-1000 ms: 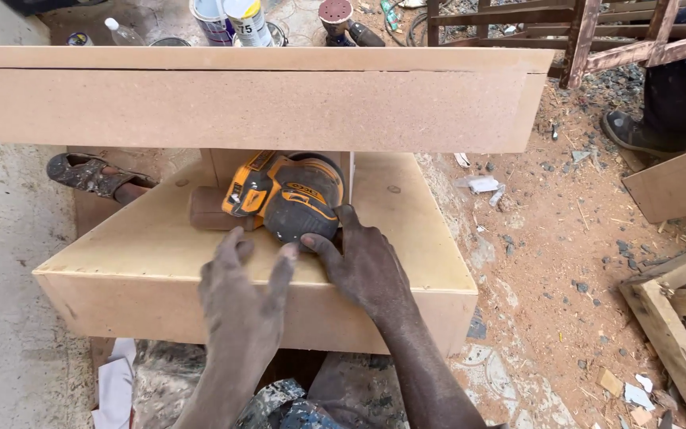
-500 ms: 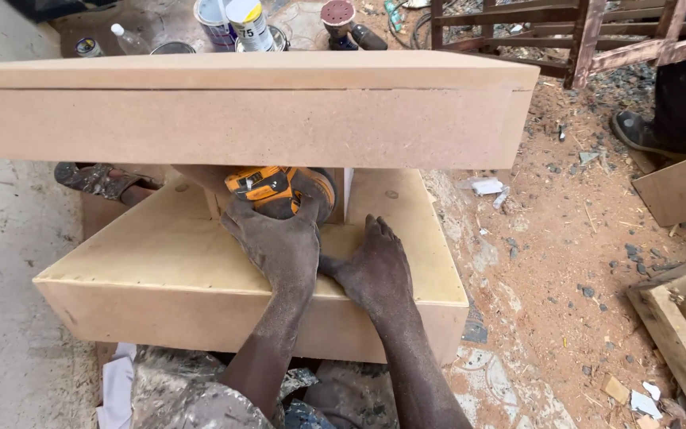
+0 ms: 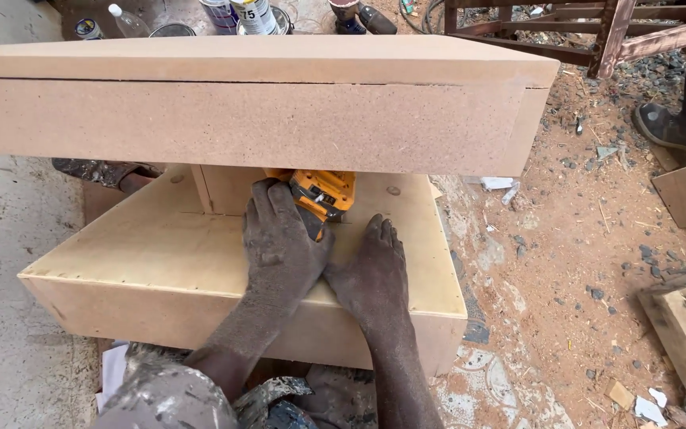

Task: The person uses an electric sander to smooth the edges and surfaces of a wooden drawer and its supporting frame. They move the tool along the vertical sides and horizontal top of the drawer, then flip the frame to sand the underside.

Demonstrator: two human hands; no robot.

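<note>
— What have you got hold of?

— My left hand [image 3: 279, 242] is wrapped over the orange-and-black sander [image 3: 323, 195], lying on the smooth fibreboard lower panel [image 3: 160, 246], under the thick slab [image 3: 248, 119].

— Which way does it point?

— Away from me, half hidden. My right hand [image 3: 375, 270] lies flat and open beside it.

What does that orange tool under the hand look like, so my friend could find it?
Find the big flat fibreboard box with another slab above it. In the gap between them, under the left hand, sits the sander. It is the only bright orange-and-black thing among plain brown boards.
</note>
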